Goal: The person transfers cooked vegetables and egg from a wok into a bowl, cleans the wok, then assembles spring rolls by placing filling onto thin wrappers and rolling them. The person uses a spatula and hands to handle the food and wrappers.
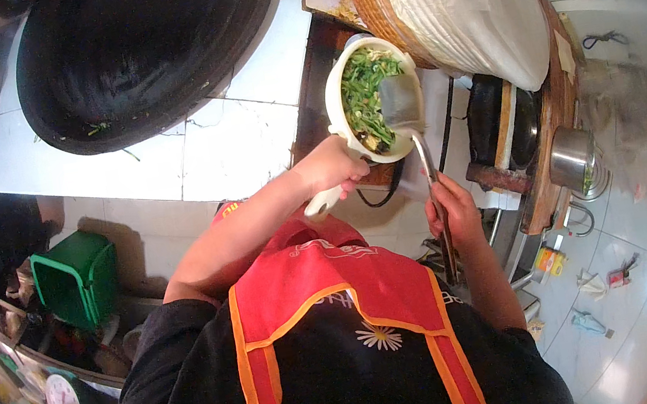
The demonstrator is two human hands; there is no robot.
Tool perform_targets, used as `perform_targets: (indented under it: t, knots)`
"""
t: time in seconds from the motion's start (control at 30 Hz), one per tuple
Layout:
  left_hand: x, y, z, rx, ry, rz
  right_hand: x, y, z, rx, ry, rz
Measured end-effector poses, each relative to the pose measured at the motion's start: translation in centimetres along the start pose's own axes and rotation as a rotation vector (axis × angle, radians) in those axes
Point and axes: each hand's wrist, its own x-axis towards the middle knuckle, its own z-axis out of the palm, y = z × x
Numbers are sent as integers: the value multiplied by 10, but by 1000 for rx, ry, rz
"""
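My left hand point(331, 166) grips the handle of a cream-coloured pot point(334, 100), which is filled with chopped green vegetables point(367, 95) and some yellowish pieces. In my right hand point(453, 207) is the long handle of a metal wok spatula point(402, 101). Its blade lies over the right side of the pot's contents, partly hiding them. To the left, a large black wok point(133, 61) is set in the white-tiled stove top point(233, 146). A few green scraps point(98, 128) cling to its lower edge.
Right of the pot stands a woven basket point(386, 11) under a pale cover point(456, 0). A steel pot point(572, 160) sits by a wooden board point(555, 167). Low at left are a green bin point(78, 279) and a dial scale point(64, 400). Small items lie on the tiled floor point(629, 313).
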Motion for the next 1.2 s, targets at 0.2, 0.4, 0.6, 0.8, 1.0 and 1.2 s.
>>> perform_targets:
  t: [0.2,0.4,0.6,0.8,1.0,1.2]
  knots:
    - [1,-8,-9,29,-12,24,-27,9,13,159,-114,326]
    - [-11,6,-22,-97,-37,2,-73,0,-35,-29,5,412]
    - [-36,29,-25,-232,-92,17,-66,-55,-42,83,79,39]
    - [-107,45,-62,-387,-101,19,-21,-77,22,203,-52,-189]
    - [-210,47,-136,327,529,7,22,-88,91,222,-210,-132]
    - [-224,3,-218,1541,1088,-265,71,-87,156,222,-375,-137]
